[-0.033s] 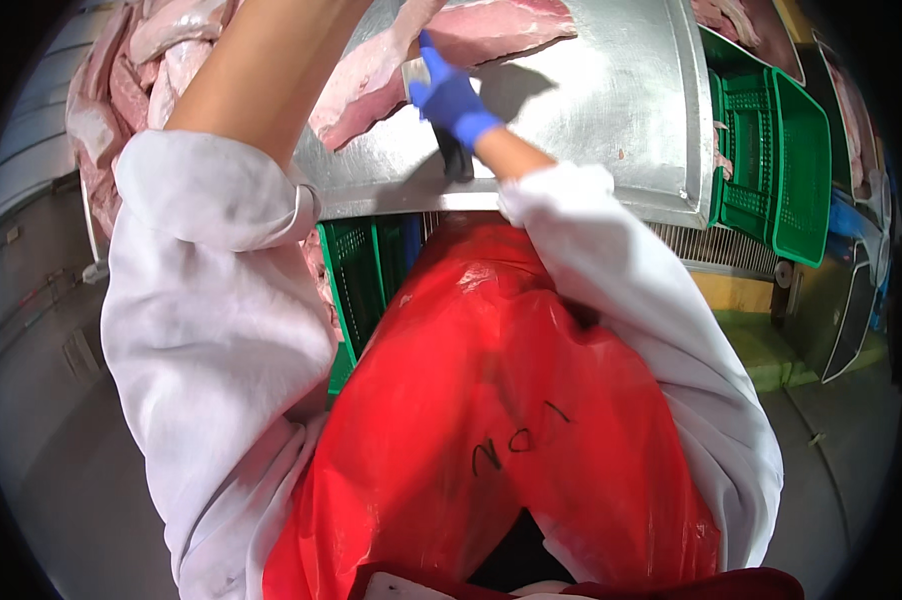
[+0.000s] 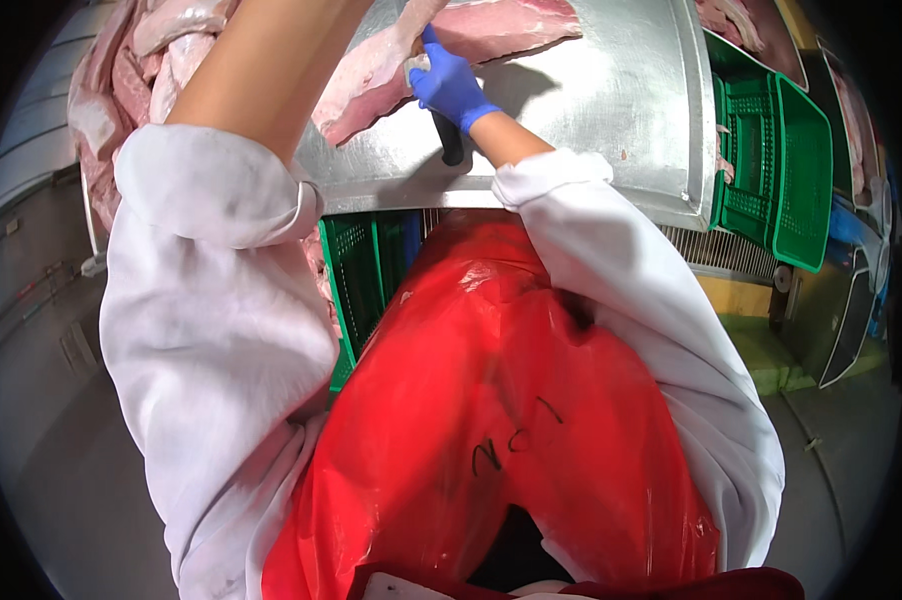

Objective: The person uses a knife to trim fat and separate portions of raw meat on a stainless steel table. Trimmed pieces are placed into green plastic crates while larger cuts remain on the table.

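My right hand [image 2: 452,88], in a blue glove, is closed around a black-handled tool [image 2: 447,137] over the metal table [image 2: 611,110]. The handle's end sticks out below my palm, toward me. A small pale part shows beside my fingers; the working end is hidden. Just left of this hand lies a long slab of pink raw meat [image 2: 365,85] with a pale layer on top. More of the pink meat [image 2: 511,28] stretches to the right behind my fingers. Bare and reaching forward, my left forearm [image 2: 281,75] leaves the picture at the top, so my left hand is out of sight.
A heap of raw meat [image 2: 136,85] rises at the far left. Green perforated crates stand at the table's right side [image 2: 801,170] and below its front edge [image 2: 353,290]. More meat [image 2: 731,22] lies at the upper right. My red apron [image 2: 491,400] is against the table's front.
My right hand has shifted slightly farther from me with the tool, and the handle's lower end has moved a little away from me too.
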The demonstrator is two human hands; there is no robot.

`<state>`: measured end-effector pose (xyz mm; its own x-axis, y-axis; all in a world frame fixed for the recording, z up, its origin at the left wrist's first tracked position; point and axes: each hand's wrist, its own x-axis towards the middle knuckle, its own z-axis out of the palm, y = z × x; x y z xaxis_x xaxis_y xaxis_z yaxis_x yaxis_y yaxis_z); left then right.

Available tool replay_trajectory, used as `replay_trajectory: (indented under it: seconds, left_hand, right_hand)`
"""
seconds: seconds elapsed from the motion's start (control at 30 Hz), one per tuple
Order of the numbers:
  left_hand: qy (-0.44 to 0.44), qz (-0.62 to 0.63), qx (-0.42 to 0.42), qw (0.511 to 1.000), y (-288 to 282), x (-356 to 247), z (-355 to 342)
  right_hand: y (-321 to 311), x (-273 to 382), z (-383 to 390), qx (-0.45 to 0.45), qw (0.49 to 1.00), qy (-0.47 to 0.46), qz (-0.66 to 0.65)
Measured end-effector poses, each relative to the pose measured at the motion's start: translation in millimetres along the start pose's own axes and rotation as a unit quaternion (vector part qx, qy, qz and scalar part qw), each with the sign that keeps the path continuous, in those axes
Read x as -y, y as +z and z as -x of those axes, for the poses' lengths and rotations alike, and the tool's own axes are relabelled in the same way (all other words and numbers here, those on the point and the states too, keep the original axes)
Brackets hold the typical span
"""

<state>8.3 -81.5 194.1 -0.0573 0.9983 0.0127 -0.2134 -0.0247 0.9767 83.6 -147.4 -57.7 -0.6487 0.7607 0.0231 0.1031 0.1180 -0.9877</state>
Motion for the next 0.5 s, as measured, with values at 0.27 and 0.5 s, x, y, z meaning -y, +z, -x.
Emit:
replay_trajectory:
  seconds: [0.27,0.5]
  left_hand:
    - [0.050,0.054,-0.006,0.997,-29.6,-29.9,30.6]
    - [0.103,0.130,-0.019,0.986,-55.2,-59.5,48.8]
  right_hand:
    - [21.3,44.6,65.4,0.086,0.983,0.144,0.076]
    - [65.2,5.1,113.5,0.057,0.992,0.046,0.098]
